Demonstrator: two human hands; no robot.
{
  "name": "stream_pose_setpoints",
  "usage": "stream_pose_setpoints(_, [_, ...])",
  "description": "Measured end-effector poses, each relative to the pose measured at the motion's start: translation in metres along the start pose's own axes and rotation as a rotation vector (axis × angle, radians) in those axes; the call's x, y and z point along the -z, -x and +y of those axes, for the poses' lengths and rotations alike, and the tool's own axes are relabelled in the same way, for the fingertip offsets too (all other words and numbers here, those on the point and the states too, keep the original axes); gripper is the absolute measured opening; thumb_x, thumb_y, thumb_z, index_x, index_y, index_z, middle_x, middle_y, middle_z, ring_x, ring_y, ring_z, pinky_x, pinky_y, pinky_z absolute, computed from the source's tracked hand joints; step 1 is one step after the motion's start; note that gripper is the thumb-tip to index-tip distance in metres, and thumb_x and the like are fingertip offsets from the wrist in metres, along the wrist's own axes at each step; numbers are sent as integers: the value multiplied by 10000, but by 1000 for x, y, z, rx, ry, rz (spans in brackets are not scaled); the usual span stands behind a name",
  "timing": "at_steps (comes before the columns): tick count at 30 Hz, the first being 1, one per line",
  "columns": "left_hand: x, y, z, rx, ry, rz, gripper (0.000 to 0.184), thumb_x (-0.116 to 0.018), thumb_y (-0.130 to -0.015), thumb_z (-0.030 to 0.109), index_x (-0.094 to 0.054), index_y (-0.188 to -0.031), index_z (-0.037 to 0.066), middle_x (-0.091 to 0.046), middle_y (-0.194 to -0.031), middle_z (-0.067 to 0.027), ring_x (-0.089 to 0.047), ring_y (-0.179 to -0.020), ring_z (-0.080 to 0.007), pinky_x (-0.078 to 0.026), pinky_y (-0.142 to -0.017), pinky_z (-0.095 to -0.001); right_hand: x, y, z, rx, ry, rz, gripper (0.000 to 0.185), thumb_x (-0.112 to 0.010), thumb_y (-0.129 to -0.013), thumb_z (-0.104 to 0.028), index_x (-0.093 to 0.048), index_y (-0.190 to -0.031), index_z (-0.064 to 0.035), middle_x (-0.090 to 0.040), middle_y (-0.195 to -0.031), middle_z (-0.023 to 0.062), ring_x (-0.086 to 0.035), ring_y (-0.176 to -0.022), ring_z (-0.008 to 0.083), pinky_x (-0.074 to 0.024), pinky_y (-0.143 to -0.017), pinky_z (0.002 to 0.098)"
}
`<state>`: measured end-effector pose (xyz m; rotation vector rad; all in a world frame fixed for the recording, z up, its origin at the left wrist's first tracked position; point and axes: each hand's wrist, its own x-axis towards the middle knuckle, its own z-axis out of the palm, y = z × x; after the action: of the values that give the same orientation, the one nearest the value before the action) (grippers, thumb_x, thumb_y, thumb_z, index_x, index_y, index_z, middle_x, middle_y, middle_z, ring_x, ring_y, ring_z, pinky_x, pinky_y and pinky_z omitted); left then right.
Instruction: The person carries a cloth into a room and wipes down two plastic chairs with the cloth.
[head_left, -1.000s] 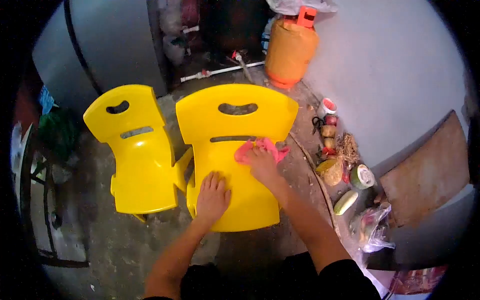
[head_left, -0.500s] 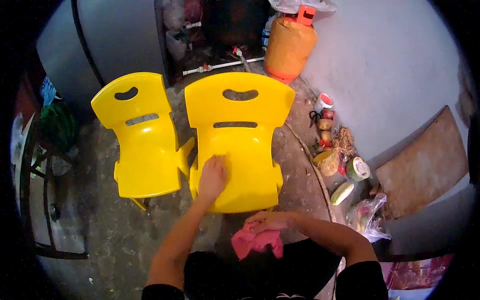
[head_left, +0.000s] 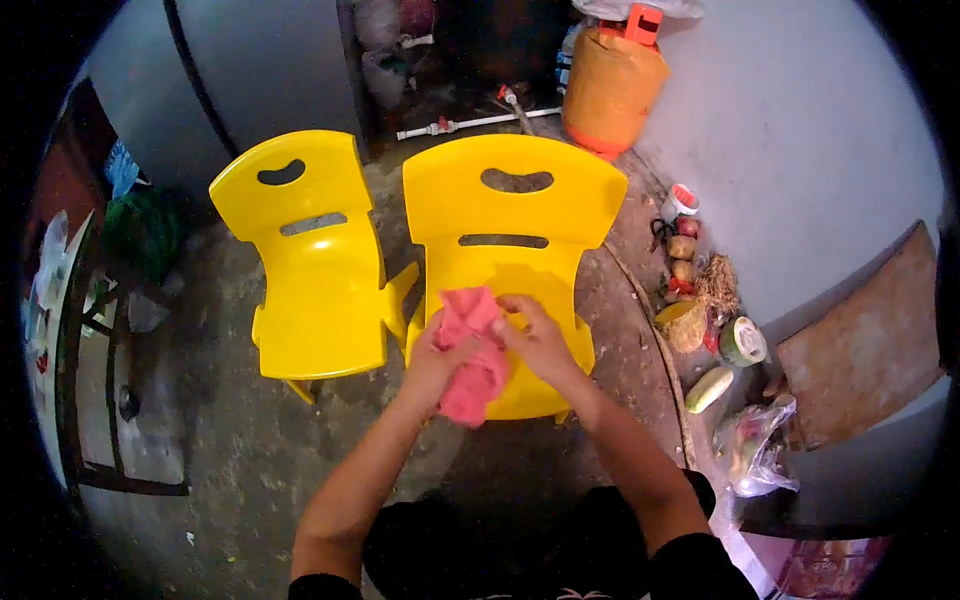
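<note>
A pink cloth [head_left: 474, 345] hangs bunched between both hands, in front of the seat of the larger yellow chair [head_left: 515, 195]. My left hand [head_left: 436, 362] grips its left side, with the thumb laid across the fabric. On the other side, my right hand [head_left: 535, 338] pinches the cloth's upper right edge between thumb and fingers. Part of the chair's seat is hidden behind the cloth and hands. A second yellow chair [head_left: 318, 335] stands to the left, close beside the first.
An orange gas cylinder [head_left: 615, 90] stands by the wall. Along the right lie a cut melon [head_left: 743, 341], a pale long gourd [head_left: 709, 390], a plastic bag [head_left: 757, 450] and a leaning brown board [head_left: 860, 345]. A dark-framed table [head_left: 75, 350] is at the left.
My left hand has left the chair seat and taken hold of the cloth. My right hand has lifted the cloth forward from near my lap. The view has shifted slightly.
</note>
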<state>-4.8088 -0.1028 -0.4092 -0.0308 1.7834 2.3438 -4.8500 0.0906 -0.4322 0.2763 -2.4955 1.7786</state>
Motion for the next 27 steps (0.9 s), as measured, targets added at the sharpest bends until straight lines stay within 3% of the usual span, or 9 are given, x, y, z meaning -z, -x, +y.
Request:
stream_pose_setpoints(1, [11,-11,1,117,156,91,475,-625,-884,3,-542,-1343,95,-526,-1362,-140,-558,-1218,-247,-495,-965,-373,5,-2,0,18,71,114,286,-604,-941,-189,-572,-1203,-77,-645,-1108,111,-602,-1073,291,-476,-933,453])
stream_pose_setpoints(4, [29,-32,14,-538,-596,271,486,-623,-857,-4,-563,-1325,114,-546,-1334,-157,-562,-1208,-283,-503,-954,-383,40,-6,29,-42,619,463,327,-593,-939,-230,-570,-1214,-55,-639,-1154,168,-597,-1083,348,-464,-939,480])
stream_pose_setpoints(5, [20,-40,18,-712,-821,312,517,-648,-819,23,-569,-1319,130,-541,-1331,-172,-550,-1204,-340,-484,-981,-417,43,-9,44,-165,624,370,356,-583,-940,-254,-559,-1228,-46,-629,-1172,187,-591,-1088,368,-461,-940,488])
stream_pose_setpoints(7, [-14,-55,8,-680,-1055,180,465,-645,-841,97,-585,-1299,146,-534,-1344,-166,-540,-1203,-358,-476,-979,-445,42,-7,71,-404,628,169,416,-562,-944,-301,-538,-1257,-28,-610,-1209,225,-578,-1098,407,-454,-941,504])
stream_pose_setpoints(10, [-56,-91,-35,-799,-1381,-96,397,-597,-882,236,-603,-1275,182,-538,-1350,-118,-517,-1206,-363,-454,-967,-502,28,-1,81,-301,896,208,493,-473,-985,-353,-471,-1358,-31,-610,-1221,210,-545,-1146,412,-430,-956,529])
stream_pose_setpoints(13, [-64,-127,-84,-909,-1568,-133,336,-559,-897,271,-620,-1218,195,-574,-1282,-56,-509,-1199,-325,-446,-929,-532,35,-5,63,-361,755,157,534,-433,-1004,-380,-420,-1391,-12,-607,-1238,235,-537,-1165,418,-420,-975,540])
stream_pose_setpoints(19, [-11,-140,-70,-684,-1789,-4,282,-597,-871,330,-665,-1109,195,-584,-1250,-14,-511,-1175,-310,-452,-865,-513,31,-1,65,-417,853,172,595,-390,-1008,-458,-402,-1400,-11,-577,-1268,256,-550,-1172,423,-426,-977,563])
stream_pose_setpoints(22, [20,-102,-43,-553,-1766,120,253,-575,-869,239,-633,-1106,170,-597,-1199,-28,-535,-1118,-281,-440,-844,-512,28,3,62,-374,843,206,589,-390,-1010,-461,-413,-1387,-9,-567,-1285,258,-538,-1187,420,-423,-978,571])
stream_pose_setpoints(27, [20,-12,-36,-457,-1705,-84,230,-580,-860,191,-637,-1079,146,-580,-1220,-99,-541,-1145,-300,-457,-816,-488,30,-1,59,-403,817,183,574,-405,-1008,-449,-425,-1377,-9,-577,-1285,238,-535,-1194,416,-422,-980,577])
